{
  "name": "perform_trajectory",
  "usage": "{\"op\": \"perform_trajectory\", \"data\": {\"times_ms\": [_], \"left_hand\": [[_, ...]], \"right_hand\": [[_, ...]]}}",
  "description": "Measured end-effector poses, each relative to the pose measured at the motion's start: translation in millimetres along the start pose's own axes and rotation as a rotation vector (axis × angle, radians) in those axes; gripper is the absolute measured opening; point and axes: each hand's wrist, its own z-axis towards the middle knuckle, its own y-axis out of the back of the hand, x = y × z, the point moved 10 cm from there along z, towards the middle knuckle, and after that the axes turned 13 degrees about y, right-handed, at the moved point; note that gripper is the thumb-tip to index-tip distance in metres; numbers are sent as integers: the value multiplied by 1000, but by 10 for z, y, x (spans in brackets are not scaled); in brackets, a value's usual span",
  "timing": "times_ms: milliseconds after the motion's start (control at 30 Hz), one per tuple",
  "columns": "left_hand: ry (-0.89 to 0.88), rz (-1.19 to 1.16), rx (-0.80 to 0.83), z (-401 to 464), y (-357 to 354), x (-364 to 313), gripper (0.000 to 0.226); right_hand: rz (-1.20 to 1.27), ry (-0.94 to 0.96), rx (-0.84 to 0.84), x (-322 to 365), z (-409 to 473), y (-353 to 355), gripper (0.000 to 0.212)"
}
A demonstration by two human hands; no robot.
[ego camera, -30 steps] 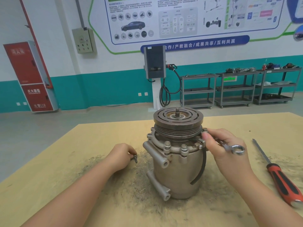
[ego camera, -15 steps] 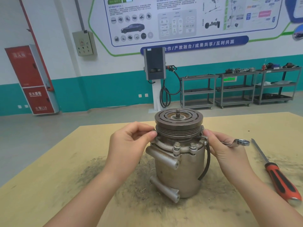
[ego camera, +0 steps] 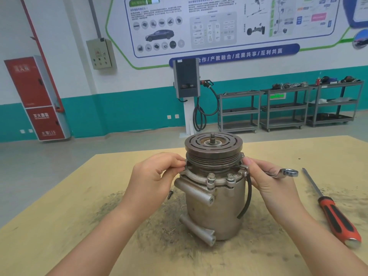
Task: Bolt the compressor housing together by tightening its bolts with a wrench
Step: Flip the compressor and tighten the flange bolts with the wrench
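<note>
Left hand (ego camera: pixel 155 176) fingertips pinch something hidden at the compressor (ego camera: pixel 214 188)'s nine o'clock flange, right hand (ego camera: pixel 266 182) curls around a wrench (ego camera: pixel 282 173) at three o'clock, its working end covered, compressor upright mid-table (ego camera: pixel 79 196), screwdriver (ego camera: pixel 334 208) farther right.

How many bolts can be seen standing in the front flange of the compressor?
2: left bolt and right bolt, side by side on the compressor's front flange. Others may be hidden behind the hands or the pulley.

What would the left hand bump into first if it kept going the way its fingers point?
The left hand points right, at the compressor. Its fingers are already at the flange just under the grooved pulley, so that metal would probably stop it at once, though exact contact is hard to judge.
</note>
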Motion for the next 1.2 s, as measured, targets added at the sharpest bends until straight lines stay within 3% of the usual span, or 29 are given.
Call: {"op": "perform_trajectory", "data": {"times_ms": [133,233,267,333,433,533,633,733,800,900,967,1033,1200], "left_hand": [[79,-98,67,-36,0,79,20],[369,-362,22,-76,-2,465,27],[496,-350,-12,-87,-30,686,26],[679,-4,131,-96,-269,1085,23],[725,361,461,-257,-765,1530,28],[666,402,475,-285,-970,1631,20],[644,476,447,-263,-1000,1630,34],[666,510,403,-205,-899,1575,21],[719,339,258,-111,-696,1488,17],[802,-342,-28,17,-312,1241,9],[727,-673,-39,149,-211,968,7],[634,-698,12,242,-172,708,10],[532,-416,90,266,-239,509,14]], "right_hand": [[2,2,-10,-8,-9,8,43],[13,6,-7,-7,-12,-6,39],[20,9,-4,-6,-11,-10,36],[18,9,-7,-3,-10,-2,31],[2,3,-13,-17,-1,16,34],[-6,8,-10,-12,3,14,35],[-7,14,-11,-15,10,20,36],[-19,8,-17,-29,17,28,41],[-8,9,-22,-23,14,30,43],[-13,9,-21,-17,11,31,42],[-30,2,-18,-27,11,38,44],[-46,-7,-17,-33,2,40,46],[-41,-12,-20,-2,-4,27,45]]}}
